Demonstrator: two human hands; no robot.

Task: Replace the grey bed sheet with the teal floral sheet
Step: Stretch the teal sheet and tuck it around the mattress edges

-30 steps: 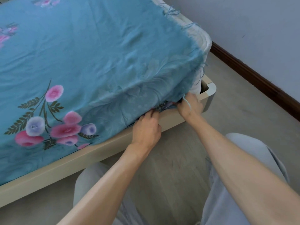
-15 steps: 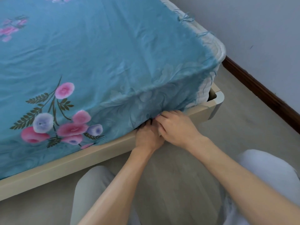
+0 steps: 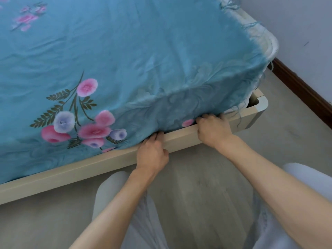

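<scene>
The teal floral sheet (image 3: 143, 51) is lying over the mattress, its hem meeting the fingertips of both hands; left hand (image 3: 152, 153) and right hand (image 3: 213, 130) are curling fingers, pressed together, into that hem above the bed frame (image 3: 71, 171).

A pale beige bed frame (image 3: 100, 164) is seen running from the lower left edge of the view up to a rounded corner piece (image 3: 260, 109) at the right. A white mattress (image 3: 264, 42) is exposed at the far right corner of the bed. The floor (image 3: 296, 133) beside the frame is covered in a light grey-beige surface — faintly streaked. A dark brown skirting board (image 3: 303, 92) is fixed along the foot of a pale wall (image 3: 296, 24) at the upper right. Light grey trousers (image 3: 294, 177) are seen at the bottom edge.
</scene>
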